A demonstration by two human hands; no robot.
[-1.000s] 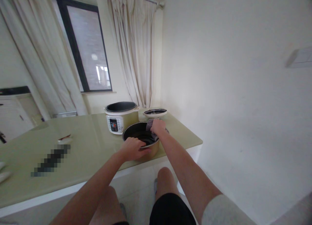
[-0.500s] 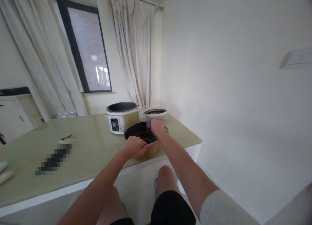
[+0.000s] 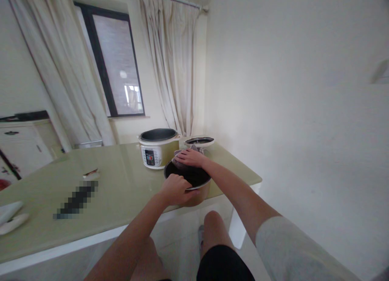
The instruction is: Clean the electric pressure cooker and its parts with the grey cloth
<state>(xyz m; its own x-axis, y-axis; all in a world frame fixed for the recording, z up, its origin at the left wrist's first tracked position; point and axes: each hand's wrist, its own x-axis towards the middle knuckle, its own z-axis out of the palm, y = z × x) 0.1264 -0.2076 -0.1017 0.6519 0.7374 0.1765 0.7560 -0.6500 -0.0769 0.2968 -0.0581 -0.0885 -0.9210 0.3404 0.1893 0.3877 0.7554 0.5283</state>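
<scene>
An inner cooking pot (image 3: 199,195), dark inside with a tan outer wall, stands at the front edge of the table. My left hand (image 3: 177,189) grips its near left rim, fingers over the inside and thumb along the outer wall. My right hand (image 3: 192,157) holds a greyish-purple patterned cloth (image 3: 180,163) against the far side of the pot, fingers laid over it. Part of the cloth is hidden beneath that hand. Just behind and left of the pot stands an electric pressure cooker (image 3: 164,152), white and gold, with its top uncovered.
A round lid (image 3: 199,141) lies upside down behind the pot. The pale green table (image 3: 121,191) carries a blurred-out dark object (image 3: 75,200), a small white item (image 3: 91,174) and white pieces (image 3: 13,222) at the left. A wall (image 3: 288,131) rises on the right.
My right hand has shifted with the cloth from the pot's right side to its far left rim, its fingers flattening out. My left hand keeps its hold. The view has swung slightly left.
</scene>
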